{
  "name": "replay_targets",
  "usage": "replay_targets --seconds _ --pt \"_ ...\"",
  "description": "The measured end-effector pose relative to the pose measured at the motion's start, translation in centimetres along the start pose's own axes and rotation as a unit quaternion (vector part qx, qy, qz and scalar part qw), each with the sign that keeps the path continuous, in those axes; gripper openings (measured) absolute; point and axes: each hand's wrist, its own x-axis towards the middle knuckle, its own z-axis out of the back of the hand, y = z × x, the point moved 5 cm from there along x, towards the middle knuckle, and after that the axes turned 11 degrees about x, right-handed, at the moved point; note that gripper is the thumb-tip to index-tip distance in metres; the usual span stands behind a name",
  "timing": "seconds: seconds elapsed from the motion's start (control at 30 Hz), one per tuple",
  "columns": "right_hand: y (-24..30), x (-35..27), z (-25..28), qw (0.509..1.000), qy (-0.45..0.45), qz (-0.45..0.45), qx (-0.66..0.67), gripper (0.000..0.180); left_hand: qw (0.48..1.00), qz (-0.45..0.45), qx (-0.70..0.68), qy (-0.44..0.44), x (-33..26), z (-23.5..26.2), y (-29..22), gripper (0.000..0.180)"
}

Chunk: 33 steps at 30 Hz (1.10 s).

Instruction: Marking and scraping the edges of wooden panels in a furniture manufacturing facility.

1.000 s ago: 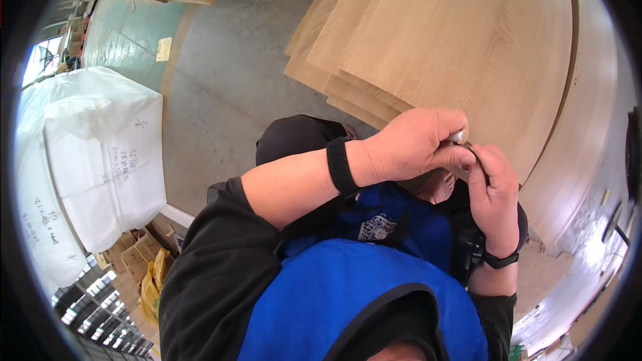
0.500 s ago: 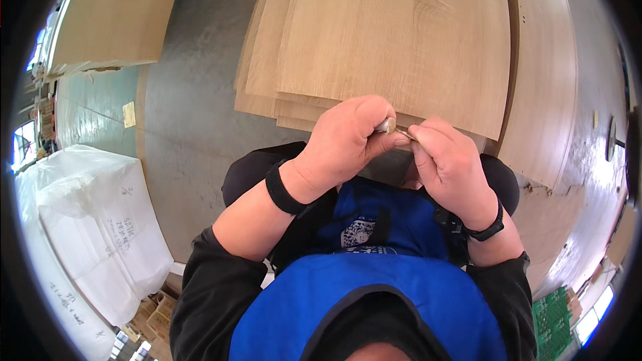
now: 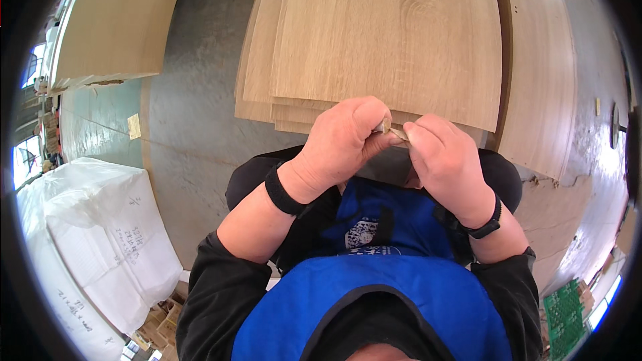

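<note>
By the near edge of stacked boards [image 3: 384,33], left hand [image 3: 341,144] and right hand [image 3: 448,167] pinch a small pale strip [image 3: 399,135], a wood panel [image 3: 542,67] flanking the right edge, a white bundle [image 3: 97,217] off the near-left corner.

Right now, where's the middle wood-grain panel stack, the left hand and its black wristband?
Middle wood-grain panel stack [image 3: 381,33], head view, top panel's middle.
Left hand [image 3: 344,139], head view, back of the hand.
Black wristband [image 3: 281,191], head view, strap's outer face.
</note>
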Motion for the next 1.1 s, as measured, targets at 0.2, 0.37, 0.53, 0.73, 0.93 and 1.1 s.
replay_targets --seconds 0.2,0.37,0.53,0.73,0.93,1.1 --pt "0.4 -0.1 -0.1 0.984 -0.044 0.088 -0.147 0.02 1.0 0.012 -0.028 -0.007 0.4 1.1 0.9 0.031" --pt "0.3 -0.5 0.1 0.984 -0.08 0.045 -0.156 0.024 0.972 0.186 0.073 -0.126 0.5 4.7 4.9 0.017" --pt "0.1 -1.8 -0.7 0.99 -0.099 -0.021 -0.1 0.02 0.888 0.169 0.307 -0.299 0.4 6.9 9.2 0.021" --pt "-1.4 -6.2 -3.1 0.986 -0.082 -0.133 0.05 0.019 0.918 0.164 0.287 -0.22 0.7 5.2 11.1 0.036" --pt "-3.4 -9.2 -5.0 0.784 -0.091 -0.432 0.437 0.025 0.926 0.147 0.272 -0.216 1.2 2.5 9.3 0.035" --pt "-5.6 -10.8 -5.5 0.733 -0.142 -0.402 0.53 0.035 0.914 0.123 0.316 -0.221 1.4 0.9 7.1 0.034"
